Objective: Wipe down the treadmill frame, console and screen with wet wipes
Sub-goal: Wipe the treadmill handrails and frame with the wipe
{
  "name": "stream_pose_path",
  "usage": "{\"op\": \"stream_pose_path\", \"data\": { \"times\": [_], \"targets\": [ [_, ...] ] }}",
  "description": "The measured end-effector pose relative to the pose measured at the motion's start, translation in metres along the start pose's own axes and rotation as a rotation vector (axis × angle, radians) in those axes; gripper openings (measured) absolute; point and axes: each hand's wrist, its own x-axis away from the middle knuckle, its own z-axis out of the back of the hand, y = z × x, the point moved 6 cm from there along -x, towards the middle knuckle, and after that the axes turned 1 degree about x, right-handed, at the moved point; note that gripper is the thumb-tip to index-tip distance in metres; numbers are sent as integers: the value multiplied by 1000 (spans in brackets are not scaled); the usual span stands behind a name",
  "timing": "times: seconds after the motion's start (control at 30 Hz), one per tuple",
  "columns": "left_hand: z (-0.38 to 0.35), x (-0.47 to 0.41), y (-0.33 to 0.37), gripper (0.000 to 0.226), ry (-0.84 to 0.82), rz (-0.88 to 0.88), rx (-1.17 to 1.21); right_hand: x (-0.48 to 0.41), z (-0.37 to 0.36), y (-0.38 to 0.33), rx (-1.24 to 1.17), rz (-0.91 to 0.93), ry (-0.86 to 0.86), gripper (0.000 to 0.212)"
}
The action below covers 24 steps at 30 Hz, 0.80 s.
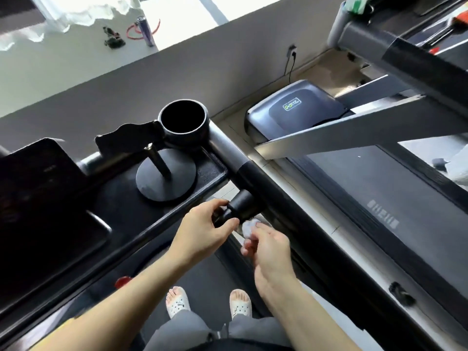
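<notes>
At the bottom centre of the frame the person's white sandals (pixel 177 301) stand on the dark belt, close in behind the console, so both forearms reach up the middle of the picture without stretching. The left hand (pixel 205 226) closes thumb and fingers round the narrow end of a short black stub grip (pixel 243 206) that juts from the handrail (pixel 268 186); I take that hold to be a steadying one, keeping the stub from turning or simply marking the spot under work. Just to its right the right hand (pixel 268 247) pinches a crumpled wipe (pixel 249 228) in its fingertips, bunched small rather than spread flat, which suits a narrow joint like this one. The wipe sits just beside the underside of the stub; whether it touches I cannot tell. The job looks partly done at best, with this corner of the frame in hand. Up and left of the hands lies the black console tray (pixel 119 209), carrying a round-footed stand (pixel 166 178), and beyond it a cup holder (pixel 182 122) clamped at the rail's corner. The dark screen (pixel 38 198) leans at the far left, out of either hand's reach for now. Farther off, right of centre, a grey motor cover (pixel 296 107) sits low by the wall, and at the upper left a bright sill (pixel 76 54) holds a purple can (pixel 145 29).
</notes>
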Motion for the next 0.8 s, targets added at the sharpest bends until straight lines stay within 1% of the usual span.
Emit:
{"op": "stream_pose_path", "data": {
  "times": [0.03,0.07,0.1,0.13,0.17,0.2,0.23,0.27,0.33,0.37,0.5,0.53,0.6,0.63,0.67,0.7,0.73,0.8],
  "targets": [
    [-1,0,1,35,-4,0,3,5,2,-12,131,119,-22,35],
    [-1,0,2,33,-10,-1,6,7,3,-30,303,313,-25,31],
    [-1,0,2,32,-11,1,12,10,-2,-50,546,576,-23,28],
    [-1,-1,1,32,-12,-1,18,12,-12,-66,851,863,-24,23],
    [-2,-1,0,31,-21,-6,15,12,-24,-72,1159,1073,-47,15],
    [-3,-2,0,31,-31,-13,15,5,-35,-71,1420,1166,-84,9],
    [-3,-2,0,30,-34,-16,16,-4,-44,-67,1613,1187,-104,17],
    [-3,-2,-1,27,-36,-23,13,-10,-53,-63,1734,1180,-142,22],
    [-2,-1,0,16,-22,-41,-8,-19,-75,-60,1914,1140,-239,19],
    [-2,-1,1,14,-18,-52,-29,-22,-86,-61,2000,1135,-287,16],
    [-2,3,5,28,11,-111,-90,-36,-117,-70,2319,1132,-461,18],
    [-1,4,5,30,29,-117,-98,-39,-120,-70,2357,1154,-533,18],
    [1,4,4,30,81,-121,-99,-34,-118,-66,2376,1247,-744,12],
    [1,4,4,29,107,-122,-99,-34,-113,-64,2396,1273,-840,17],
    [2,5,4,27,128,-117,-96,-36,-106,-64,2390,1312,-885,27],
    [3,6,4,25,146,-111,-85,-36,-103,-68,2371,1346,-879,32],
    [5,6,3,23,161,-103,-69,-33,-99,-70,2351,1356,-860,33],
    [8,8,-1,25,195,-68,-25,-25,-89,-77,2242,1454,-827,24]
  ]
}}
